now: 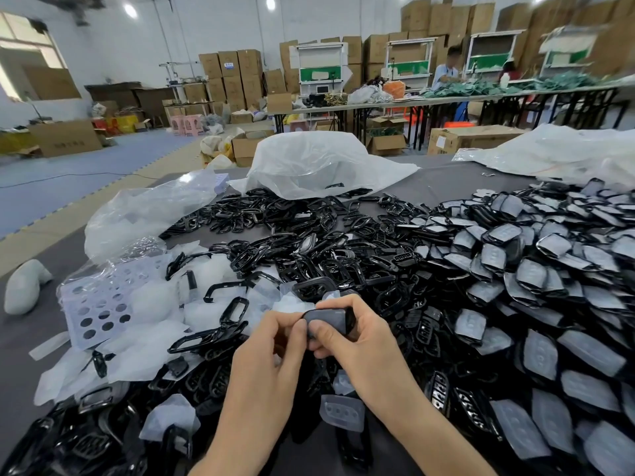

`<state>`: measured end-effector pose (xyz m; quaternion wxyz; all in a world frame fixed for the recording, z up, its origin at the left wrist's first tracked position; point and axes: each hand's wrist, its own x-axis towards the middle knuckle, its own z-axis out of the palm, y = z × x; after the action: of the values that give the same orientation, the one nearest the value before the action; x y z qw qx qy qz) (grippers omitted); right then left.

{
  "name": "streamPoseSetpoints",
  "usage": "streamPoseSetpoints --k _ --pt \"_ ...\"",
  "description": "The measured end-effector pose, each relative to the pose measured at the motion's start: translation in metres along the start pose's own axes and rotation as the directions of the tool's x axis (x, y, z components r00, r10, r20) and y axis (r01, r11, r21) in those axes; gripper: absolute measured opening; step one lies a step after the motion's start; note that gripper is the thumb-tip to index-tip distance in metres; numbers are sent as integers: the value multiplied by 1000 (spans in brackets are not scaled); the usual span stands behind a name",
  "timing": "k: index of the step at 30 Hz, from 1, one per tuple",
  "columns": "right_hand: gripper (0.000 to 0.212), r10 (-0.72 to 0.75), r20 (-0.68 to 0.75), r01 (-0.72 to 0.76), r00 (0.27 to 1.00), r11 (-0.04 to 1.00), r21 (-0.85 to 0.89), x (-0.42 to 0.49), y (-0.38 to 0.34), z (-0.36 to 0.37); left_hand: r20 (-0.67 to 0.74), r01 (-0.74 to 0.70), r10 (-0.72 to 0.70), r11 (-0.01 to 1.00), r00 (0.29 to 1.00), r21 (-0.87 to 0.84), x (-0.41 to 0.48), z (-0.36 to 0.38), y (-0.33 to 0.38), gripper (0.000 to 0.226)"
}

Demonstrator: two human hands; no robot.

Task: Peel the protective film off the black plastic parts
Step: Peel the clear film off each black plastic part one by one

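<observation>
A black plastic part with a grey film on its face is held above the table between both hands. My right hand grips it, thumb on the film's near edge and fingers curled over the top. My left hand pinches the part's left edge with its fingertips. On the right lies a big heap of film-covered parts. Bare black frames are piled in the middle and at the lower left. Peeled clear films lie scattered to the left.
The grey table carries large clear plastic bags at the back and left, and a perforated lilac sheet. Behind stand cardboard boxes, long work tables and two people at the far right.
</observation>
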<state>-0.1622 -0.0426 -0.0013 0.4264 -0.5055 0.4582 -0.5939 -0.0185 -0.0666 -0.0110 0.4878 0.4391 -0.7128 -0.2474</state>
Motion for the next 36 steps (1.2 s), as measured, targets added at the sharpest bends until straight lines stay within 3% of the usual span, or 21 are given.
streamPoseSetpoints --k 8,15,21,28,33,36 --pt "30 -19 -43 20 999 1000 9 1 -1 1 18 -101 100 994 995 33 -3 -1 6 16" --pt "13 -18 12 18 1000 1000 5 -1 -3 -1 15 -23 24 998 1000 -59 0 0 5 11" --pt "13 -5 13 5 1000 999 39 -1 -3 -2 35 -47 48 998 998 -30 -1 -1 9 12" --pt "12 0 22 -1 1000 998 68 1 -2 -5 46 35 -31 994 998 -106 0 1 7 12" --pt "18 55 10 -56 998 950 307 2 -3 -4 32 80 -76 981 997 -174 2 -1 10 19" --pt "21 81 9 -80 997 939 335 3 -3 -4 38 88 -83 982 996 -165 1 -2 11 22"
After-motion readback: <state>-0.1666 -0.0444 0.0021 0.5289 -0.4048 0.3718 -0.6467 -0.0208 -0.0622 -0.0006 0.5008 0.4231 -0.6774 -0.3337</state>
